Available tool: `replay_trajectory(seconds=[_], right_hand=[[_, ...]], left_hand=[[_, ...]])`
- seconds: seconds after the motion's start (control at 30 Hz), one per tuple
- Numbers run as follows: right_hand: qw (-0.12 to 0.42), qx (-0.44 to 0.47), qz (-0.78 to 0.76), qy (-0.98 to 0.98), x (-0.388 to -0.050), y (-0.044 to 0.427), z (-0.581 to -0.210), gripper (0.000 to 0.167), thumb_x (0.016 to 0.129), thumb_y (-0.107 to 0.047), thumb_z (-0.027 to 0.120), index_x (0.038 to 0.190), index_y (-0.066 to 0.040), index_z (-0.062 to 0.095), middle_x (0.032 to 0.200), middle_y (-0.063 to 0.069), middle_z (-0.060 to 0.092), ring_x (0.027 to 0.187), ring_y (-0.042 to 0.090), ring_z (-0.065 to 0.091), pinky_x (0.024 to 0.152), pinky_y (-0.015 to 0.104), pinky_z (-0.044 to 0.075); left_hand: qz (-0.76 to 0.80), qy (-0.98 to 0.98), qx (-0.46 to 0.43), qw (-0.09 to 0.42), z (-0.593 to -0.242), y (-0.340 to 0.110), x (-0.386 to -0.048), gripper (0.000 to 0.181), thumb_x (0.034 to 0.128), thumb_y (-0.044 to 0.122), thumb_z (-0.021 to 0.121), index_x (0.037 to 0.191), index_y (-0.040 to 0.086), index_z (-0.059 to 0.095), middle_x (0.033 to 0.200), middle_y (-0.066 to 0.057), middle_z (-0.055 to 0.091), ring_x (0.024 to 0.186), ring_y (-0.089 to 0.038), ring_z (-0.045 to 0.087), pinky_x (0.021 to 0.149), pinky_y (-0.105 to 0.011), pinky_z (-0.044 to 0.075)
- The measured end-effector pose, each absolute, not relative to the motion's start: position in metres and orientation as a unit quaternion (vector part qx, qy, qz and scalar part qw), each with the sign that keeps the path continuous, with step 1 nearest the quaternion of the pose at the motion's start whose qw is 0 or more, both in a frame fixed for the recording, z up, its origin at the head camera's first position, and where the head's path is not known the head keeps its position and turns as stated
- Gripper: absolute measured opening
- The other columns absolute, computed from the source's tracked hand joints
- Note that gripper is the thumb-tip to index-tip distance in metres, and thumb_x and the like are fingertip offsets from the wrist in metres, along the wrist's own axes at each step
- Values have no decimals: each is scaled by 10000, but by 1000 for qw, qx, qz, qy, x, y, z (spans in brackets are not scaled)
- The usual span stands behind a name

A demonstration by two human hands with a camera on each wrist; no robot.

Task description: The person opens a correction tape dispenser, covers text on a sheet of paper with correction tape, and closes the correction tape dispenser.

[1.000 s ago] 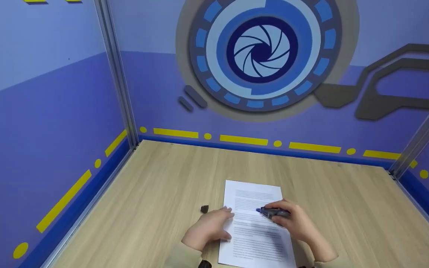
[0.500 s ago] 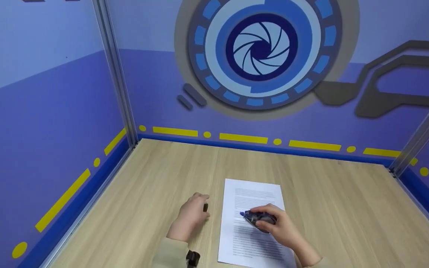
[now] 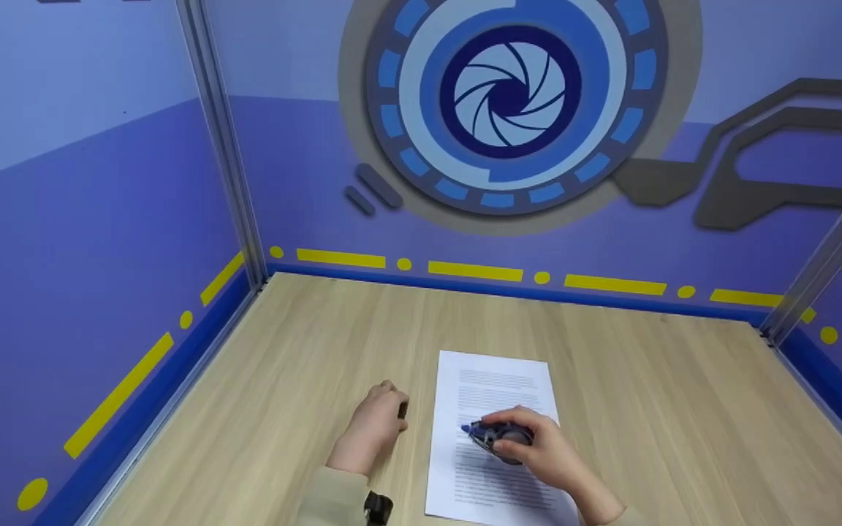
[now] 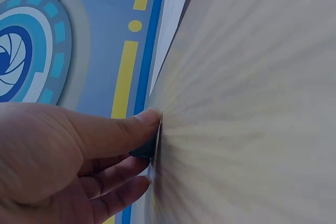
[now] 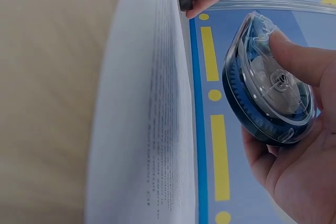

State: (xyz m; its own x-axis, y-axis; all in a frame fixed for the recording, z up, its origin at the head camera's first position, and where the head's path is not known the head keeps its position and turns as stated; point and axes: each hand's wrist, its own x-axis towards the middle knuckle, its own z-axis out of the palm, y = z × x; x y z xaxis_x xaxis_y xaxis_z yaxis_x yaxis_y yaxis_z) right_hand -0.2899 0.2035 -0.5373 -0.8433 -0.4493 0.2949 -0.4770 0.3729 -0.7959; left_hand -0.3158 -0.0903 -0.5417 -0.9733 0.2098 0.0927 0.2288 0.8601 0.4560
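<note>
A printed sheet of paper (image 3: pixel 494 376) lies flat on the wooden table. Over its middle, my right hand (image 3: pixel 549 453) holds a correction tape dispenser (image 3: pixel 494 437) with its blue tip pointing left. The right wrist view shows the dispenser's clear housing (image 5: pixel 273 87) and inner reel, gripped between thumb and fingers. Left of the sheet, my left hand (image 3: pixel 368 427) pinches a small dark cap-like piece (image 3: pixel 403 408) at the tabletop. In the left wrist view that piece (image 4: pixel 143 148) sits between thumb and fingers, partly hidden by them.
The table (image 3: pixel 333 329) is bounded by a purple-blue back wall (image 3: pixel 297 161) and a left wall (image 3: pixel 99 241) with yellow markings. Metal posts (image 3: pixel 224 139) rise at the back corners. A black strap device (image 3: pixel 377 507) is on my left wrist.
My left hand has left the paper's edge, moved left and taken hold of the small dark piece. My right hand has moved the correction tape dispenser left and slightly nearer.
</note>
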Motion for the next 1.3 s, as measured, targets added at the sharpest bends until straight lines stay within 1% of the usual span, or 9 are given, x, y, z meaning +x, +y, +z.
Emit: replay_trajectory(seconds=[0.13, 0.33, 0.53, 0.6, 0.67, 0.77, 0.87, 1.13, 1.3], right_hand=[[13, 282, 487, -827, -289, 202, -536, 300, 889, -194, 783, 1182, -137, 751, 1164, 87, 746, 1054, 31, 624, 902, 165, 491], [29, 288, 490, -823, -288, 203, -533, 291, 891, -176, 778, 1178, -144, 751, 1147, 97, 742, 1020, 32, 616, 880, 167, 495], [29, 281, 488, -826, -289, 208, -526, 293, 910, -195, 762, 1201, -167, 745, 1169, 77, 735, 1026, 36, 612, 889, 167, 486], [30, 282, 490, -824, -289, 209, -524, 293, 919, -198, 756, 1210, -160, 742, 1184, 82, 736, 1032, 32, 614, 891, 166, 491], [32, 284, 496, -820, -289, 211, -522, 300, 927, -195, 750, 1222, -139, 737, 1199, 103, 735, 1033, 20, 614, 887, 158, 494], [33, 295, 518, -802, -289, 211, -520, 314, 941, -146, 734, 1246, -73, 718, 1206, 174, 728, 1012, 6, 622, 861, 159, 526], [24, 296, 541, -787, -288, 211, -517, 329, 947, -101, 720, 1267, -27, 697, 1203, 221, 717, 989, 0, 625, 841, 158, 545], [-15, 279, 556, -783, -289, 214, -514, 343, 969, -89, 689, 1294, 20, 663, 1217, 276, 684, 975, 11, 633, 832, 170, 562], [-41, 268, 552, -788, -289, 216, -512, 372, 972, -135, 700, 1301, 33, 657, 1257, 296, 667, 992, 45, 644, 840, 171, 560]], left_hand=[[-240, -964, -112, 20, -542, -89, -315, 232, 877, 83, 793, 1085, 8, 724, 1116, -121, 658, 1056, -288, 609, 912, -434, 571], [-270, -955, -123, 2, -532, -80, -311, 229, 879, 107, 796, 1084, 21, 741, 1024, -83, 706, 964, -235, 643, 878, -421, 577], [-323, -931, -170, -13, -510, -66, -305, 322, 893, 122, 788, 1197, 21, 747, 1180, -118, 752, 1111, -256, 702, 977, -419, 595], [-344, -919, -191, -7, -504, -62, -304, 354, 891, 115, 790, 1229, 21, 737, 1175, -121, 746, 1100, -241, 705, 955, -378, 604], [-358, -909, -213, 5, -500, -59, -302, 361, 887, 113, 794, 1233, 29, 738, 1138, -101, 744, 1046, -196, 705, 887, -311, 610], [-372, -896, -242, 30, -498, -55, -300, 362, 879, 114, 801, 1230, 45, 744, 1101, -68, 748, 998, -138, 701, 798, -227, 589], [-375, -888, -261, 54, -497, -51, -298, 368, 874, 122, 807, 1231, 61, 747, 1101, -45, 754, 995, -103, 695, 769, -188, 575], [-368, -877, -298, 83, -495, -41, -293, 379, 867, 135, 813, 1238, 92, 745, 1104, -7, 759, 969, -47, 674, 757, -158, 579], [-339, -879, -320, 101, -494, -36, -290, 370, 863, 145, 814, 1226, 107, 749, 1086, 15, 759, 982, -38, 687, 847, -179, 604]])
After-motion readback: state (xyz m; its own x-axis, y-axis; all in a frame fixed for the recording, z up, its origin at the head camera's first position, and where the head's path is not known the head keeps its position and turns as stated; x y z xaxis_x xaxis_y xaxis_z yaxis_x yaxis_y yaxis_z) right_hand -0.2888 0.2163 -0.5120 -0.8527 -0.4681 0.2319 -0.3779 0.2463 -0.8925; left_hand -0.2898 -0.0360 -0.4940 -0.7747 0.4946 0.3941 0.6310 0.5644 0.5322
